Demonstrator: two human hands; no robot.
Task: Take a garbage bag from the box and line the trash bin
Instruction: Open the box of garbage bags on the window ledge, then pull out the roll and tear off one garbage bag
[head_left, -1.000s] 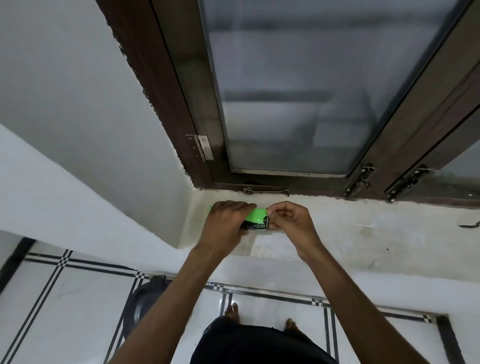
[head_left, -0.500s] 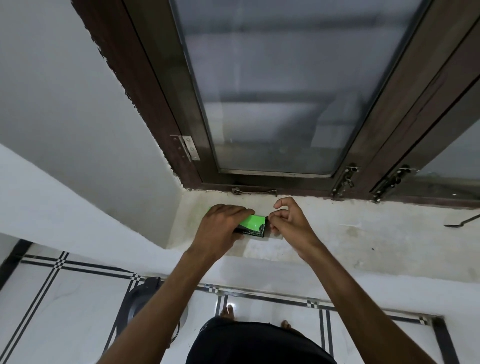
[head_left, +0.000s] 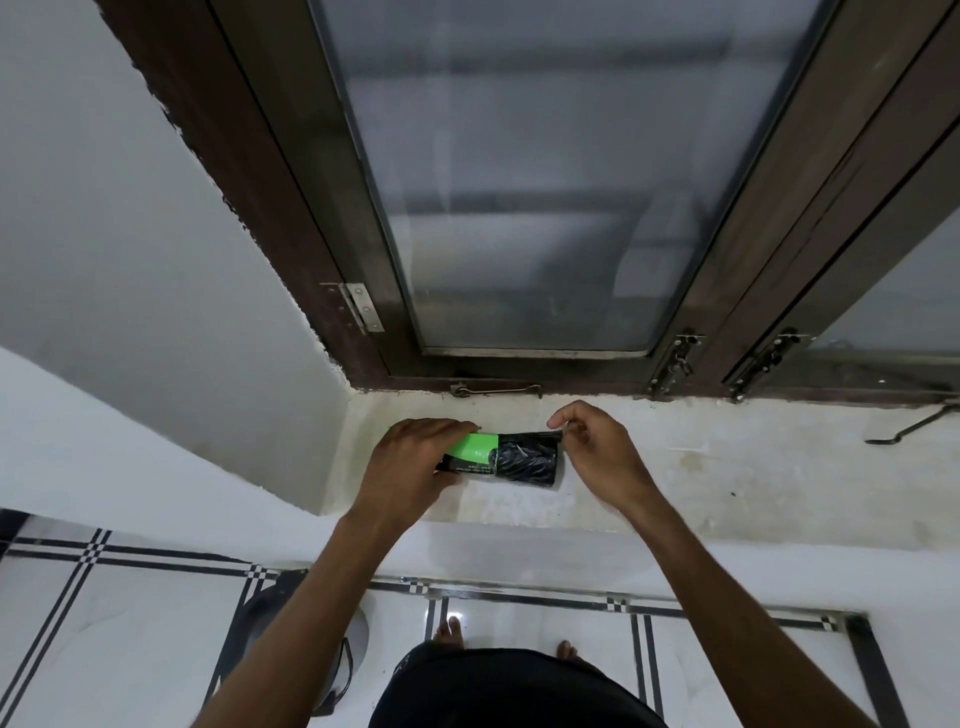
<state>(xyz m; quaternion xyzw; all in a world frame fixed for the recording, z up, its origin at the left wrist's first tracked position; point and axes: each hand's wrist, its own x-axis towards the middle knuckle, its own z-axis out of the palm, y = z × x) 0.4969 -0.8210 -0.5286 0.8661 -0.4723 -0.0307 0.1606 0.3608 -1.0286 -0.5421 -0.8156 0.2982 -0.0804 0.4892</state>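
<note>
Both arms fwd; left hand (head_left: 410, 462) curled in a grip, right hand (head_left: 597, 457) pinching w/ thumb + forefinger.

The box (head_left: 467, 454) is lying on the window sill (head_left: 727, 467), near its left end, just in front of the window frame (head_left: 519, 382). The left hand (head_left: 410, 462) is resting over the box's left part. A roll of garbage bags (head_left: 527, 460) is sticking out of the box's right end, lying on the sill. The right hand (head_left: 597, 452) is sitting just right of the roll, pinching its far right corner. Below the sill, on the floor (head_left: 130, 623) to the left of the person's feet, the trash bin (head_left: 260, 623) is standing, partly hidden behind the left forearm.
</note>
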